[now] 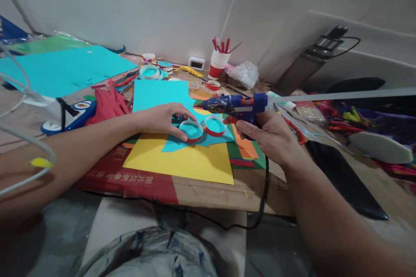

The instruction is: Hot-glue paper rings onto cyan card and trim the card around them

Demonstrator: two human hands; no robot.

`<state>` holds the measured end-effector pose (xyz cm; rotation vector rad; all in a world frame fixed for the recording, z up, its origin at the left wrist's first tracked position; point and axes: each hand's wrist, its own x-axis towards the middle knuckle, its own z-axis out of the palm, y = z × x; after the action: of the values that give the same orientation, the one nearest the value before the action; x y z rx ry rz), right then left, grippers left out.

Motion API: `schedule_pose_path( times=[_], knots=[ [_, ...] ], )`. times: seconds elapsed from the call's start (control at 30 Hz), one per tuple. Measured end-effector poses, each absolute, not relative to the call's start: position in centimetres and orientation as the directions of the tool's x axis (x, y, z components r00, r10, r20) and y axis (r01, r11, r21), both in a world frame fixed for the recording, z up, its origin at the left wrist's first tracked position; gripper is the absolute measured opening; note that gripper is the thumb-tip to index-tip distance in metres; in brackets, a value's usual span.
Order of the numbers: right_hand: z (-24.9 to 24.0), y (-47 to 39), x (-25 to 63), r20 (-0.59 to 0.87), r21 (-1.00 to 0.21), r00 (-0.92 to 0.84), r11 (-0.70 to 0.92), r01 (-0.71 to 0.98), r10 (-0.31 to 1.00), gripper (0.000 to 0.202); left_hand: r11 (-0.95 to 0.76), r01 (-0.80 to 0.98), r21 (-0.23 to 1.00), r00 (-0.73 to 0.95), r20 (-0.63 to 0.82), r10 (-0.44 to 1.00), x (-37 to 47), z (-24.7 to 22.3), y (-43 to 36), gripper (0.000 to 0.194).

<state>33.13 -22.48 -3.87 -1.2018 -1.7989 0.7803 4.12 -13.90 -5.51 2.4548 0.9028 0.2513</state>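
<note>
One red-sided paper ring (194, 140) sits within the parted left hand (165, 120), presumably for steadying; the right hand (272, 133) clamps a hot-glue gun (224, 104).

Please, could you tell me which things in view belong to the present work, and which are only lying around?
Apparently in use:
- blue glue gun, in the right grip
- paper ring at the left grip
- second ring
- blue cut paper under both rings

Probably just lying about:
- dark bottle
- black flat object
- crumpled clear plastic
</note>
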Motion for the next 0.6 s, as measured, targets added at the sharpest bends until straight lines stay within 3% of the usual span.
schedule_pose_path(
  times=[0.37, 0.6],
  knots=[
    [-4.04, -22.38, 33.33, 0.310, -0.630, -0.336, 0.457, 0.628, 0.889, 0.033, -0.616, 0.591, 0.521, 0.724, -0.006, 0.690, 4.15, -5.97, -13.77, 0.072],
    [-3.97, -22.62, 32.82, 0.312, -0.513, -0.361, 0.476, 0.715, 0.879, 0.022, -0.585, 0.604, 0.541, 0.707, -0.025, 0.707, 4.07, -6.01, -13.74, 0.075]
  ],
)
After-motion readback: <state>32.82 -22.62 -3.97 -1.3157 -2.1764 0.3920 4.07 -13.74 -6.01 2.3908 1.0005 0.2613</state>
